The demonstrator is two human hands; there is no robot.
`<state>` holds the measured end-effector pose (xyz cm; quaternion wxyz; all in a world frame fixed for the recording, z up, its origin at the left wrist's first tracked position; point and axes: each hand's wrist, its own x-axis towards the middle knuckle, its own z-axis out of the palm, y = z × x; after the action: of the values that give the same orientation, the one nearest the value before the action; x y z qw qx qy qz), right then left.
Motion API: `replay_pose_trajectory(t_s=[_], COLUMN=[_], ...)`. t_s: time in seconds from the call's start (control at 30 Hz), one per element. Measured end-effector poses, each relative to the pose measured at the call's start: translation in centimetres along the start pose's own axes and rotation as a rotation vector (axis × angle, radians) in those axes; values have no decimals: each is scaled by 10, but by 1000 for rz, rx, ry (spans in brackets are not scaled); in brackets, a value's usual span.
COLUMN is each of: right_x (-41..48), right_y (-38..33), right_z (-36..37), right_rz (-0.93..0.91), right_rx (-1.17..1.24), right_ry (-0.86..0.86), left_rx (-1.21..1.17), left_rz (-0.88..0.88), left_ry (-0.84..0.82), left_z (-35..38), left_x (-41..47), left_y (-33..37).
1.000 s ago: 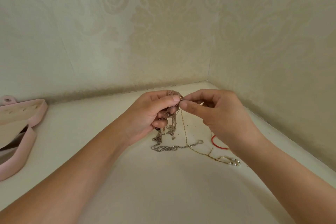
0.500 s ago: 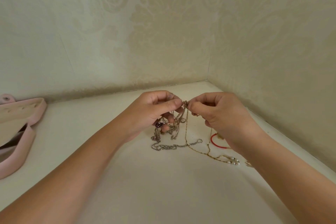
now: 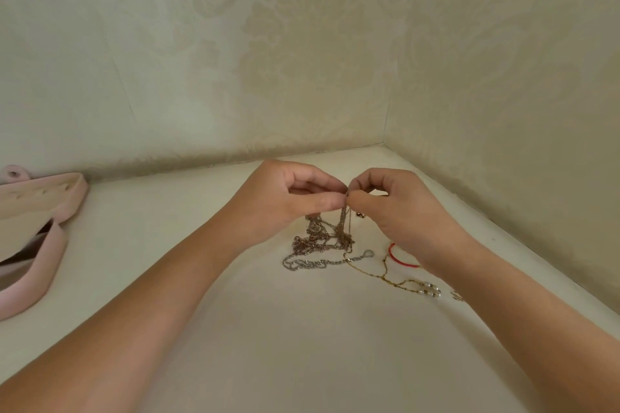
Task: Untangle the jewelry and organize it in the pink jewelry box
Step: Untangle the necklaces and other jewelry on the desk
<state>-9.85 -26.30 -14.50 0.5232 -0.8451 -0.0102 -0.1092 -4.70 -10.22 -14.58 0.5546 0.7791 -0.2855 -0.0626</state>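
Head view: the left hand [image 3: 285, 201] and right hand [image 3: 399, 211] meet fingertip to fingertip above a smooth, matte cream top [image 3: 268, 329]; each pinches, thumb against curled forefinger, the top of a tangle [image 3: 330, 235] of fine metal chains, so both grips are closed on it; the strands hang from the pinch in a narrow bunch and spread into knotted loops of small dull links on the top; a thicker silver chain [image 3: 312, 263] runs out from the tangle's base in a flat curve that ends in a small loop; a thin gold chain [image 3: 369, 273] trails toward the right and ends in a short row of pale round beads; a red band [image 3: 401, 260], thin and curved, lies just beside it, partly hidden under the right wrist; the pink box [image 3: 50, 245] sits open at the far left edge, well apart from the jewelry, with rounded soft-looking walls and a cream lining; pale wallpaper [image 3: 302, 60] with an embossed damask leaf pattern covers both walls of the corner.
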Motion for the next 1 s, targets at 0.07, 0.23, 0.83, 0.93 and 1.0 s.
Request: replay_pose_trajectory(t_s=[0.07,0.23,0.83,0.93,1.0], right_x=[0,2,1,-1,-3], right_y=[0,3,-2,-3,-4], right_z=[1,5,4,2,0], right_rz=[-22,-51,-123,-64,-53], right_rx=[-41,-101,41,114,142], right_ry=[-21,-27,102,69,72], left_rx=[-1,-27,-88,-93,-105], left_rz=[14,21,61,105,128], left_ry=[28,55,60,81,95], left_z=[2,0,8,6,5], left_x=[0,1,3,3,3], left_y=[-2,-5,-6,-6,-5])
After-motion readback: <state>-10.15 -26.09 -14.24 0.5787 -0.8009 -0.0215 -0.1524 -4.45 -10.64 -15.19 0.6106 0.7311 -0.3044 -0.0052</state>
